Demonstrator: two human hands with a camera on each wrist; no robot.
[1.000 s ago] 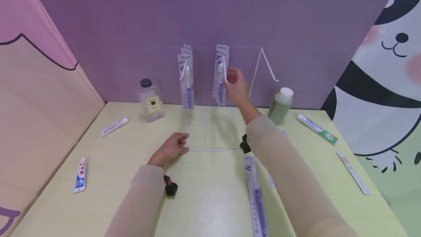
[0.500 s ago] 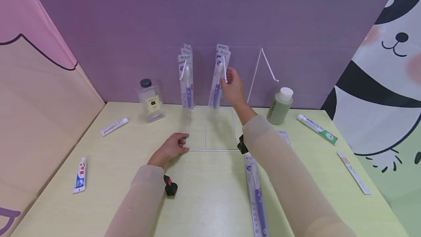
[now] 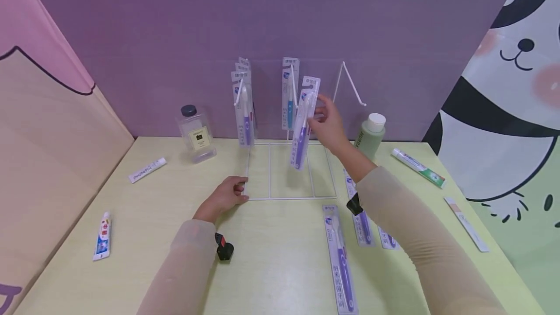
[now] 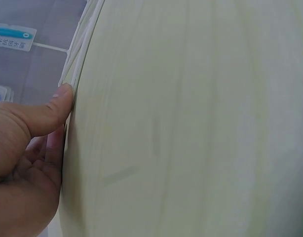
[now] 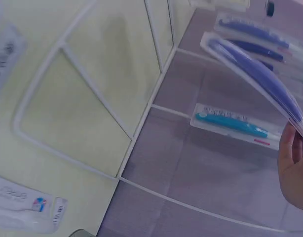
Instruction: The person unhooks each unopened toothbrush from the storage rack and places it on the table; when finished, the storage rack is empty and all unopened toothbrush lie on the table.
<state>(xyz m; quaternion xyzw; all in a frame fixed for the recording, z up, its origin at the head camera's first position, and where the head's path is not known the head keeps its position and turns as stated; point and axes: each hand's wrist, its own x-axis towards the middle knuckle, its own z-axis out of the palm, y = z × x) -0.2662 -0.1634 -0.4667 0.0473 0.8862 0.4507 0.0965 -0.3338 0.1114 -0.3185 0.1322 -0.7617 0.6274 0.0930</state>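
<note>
My right hand [image 3: 329, 128] pinches a packaged purple toothbrush [image 3: 301, 142], tilted and held in front of the middle hook, apart from it. The right wrist view shows this purple toothbrush [image 5: 262, 76] with fingertips at its edge. Behind it, a packaged teal toothbrush [image 3: 289, 106] hangs on the middle hook of a white wire rack [image 3: 288, 199]. Several packaged purple toothbrushes [image 3: 246, 123] hang on the left hook. My left hand [image 3: 222, 198] grips the left side of the rack's base; in the left wrist view its thumb [image 4: 62, 101] lies against the wire.
The right hook [image 3: 353, 84] carries nothing. Packaged toothbrushes [image 3: 340, 261] lie on the table at front right, some partly under my right sleeve. A clear bottle [image 3: 198, 135] stands left, a green bottle [image 3: 370, 137] right. Toothpaste tubes [image 3: 102, 237] lie at both sides.
The right hand has drawn the purple toothbrush off the middle hook, forward and to the right, which uncovers the teal one. My left hand stays on the rack.
</note>
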